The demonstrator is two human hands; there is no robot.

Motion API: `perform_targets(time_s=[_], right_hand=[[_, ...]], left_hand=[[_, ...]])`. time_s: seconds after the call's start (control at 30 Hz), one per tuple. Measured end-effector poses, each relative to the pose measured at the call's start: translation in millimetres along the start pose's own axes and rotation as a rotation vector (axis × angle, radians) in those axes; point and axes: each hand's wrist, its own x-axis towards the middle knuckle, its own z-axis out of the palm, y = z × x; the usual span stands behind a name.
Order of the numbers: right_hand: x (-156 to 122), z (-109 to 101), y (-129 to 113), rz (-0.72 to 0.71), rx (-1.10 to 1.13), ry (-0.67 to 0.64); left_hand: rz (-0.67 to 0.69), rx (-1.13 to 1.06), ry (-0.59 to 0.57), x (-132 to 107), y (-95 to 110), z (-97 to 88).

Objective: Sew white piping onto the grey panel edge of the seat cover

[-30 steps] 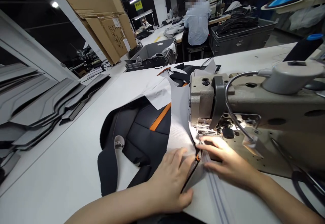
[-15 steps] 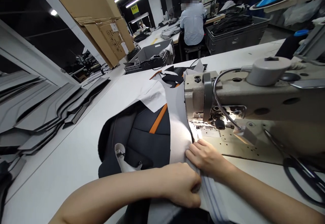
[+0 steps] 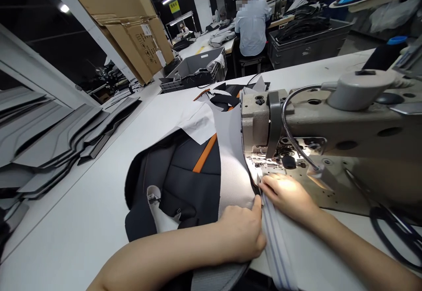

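Observation:
A dark fabric cover (image 3: 194, 190) with an orange stripe and a light grey mesh panel (image 3: 232, 181) lies left of the sewing machine (image 3: 260, 115), its edge running under the lit needle area. My left hand (image 3: 242, 231) rests on the cover, index finger stretched along the dark edge, the other fingers curled at the fabric. Just in front of the needle, my right hand (image 3: 290, 194) pinches the upper end of a white strip with blue lines (image 3: 278, 251). This strip hangs down toward me. The right fingertips partly hide the join between strip and cover.
Black-handled scissors (image 3: 392, 234) lie at right by the machine bed. Stacked grey panels (image 3: 59, 132) cover the table's left side. Behind stand a grey crate (image 3: 198, 69), a cardboard box (image 3: 135, 40) and a seated person (image 3: 251, 29). A lamp (image 3: 319, 176) hangs beside the needle.
My right hand has moved slightly up and right, now on the strip. My left hand has gone from a fist to an extended index finger at the cover's edge. The view shifted a little.

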Motion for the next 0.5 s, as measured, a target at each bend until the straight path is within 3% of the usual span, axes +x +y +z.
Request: perform_targets(time_s=[0.2,0.3,0.5], right_hand=[[-10,3,12,-0.013,0.009,0.126],[-13,10,4,-0.07,0.021,0.138],[-14,9,-12,-0.011,0.064,0.174]], left_hand=[[0.018,-0.064,0.062,-4,-5,8.8],[0.009,-0.081,0.062,1,-5,8.9],[-0.035,-0.118,0.137,15,-6,1.2]])
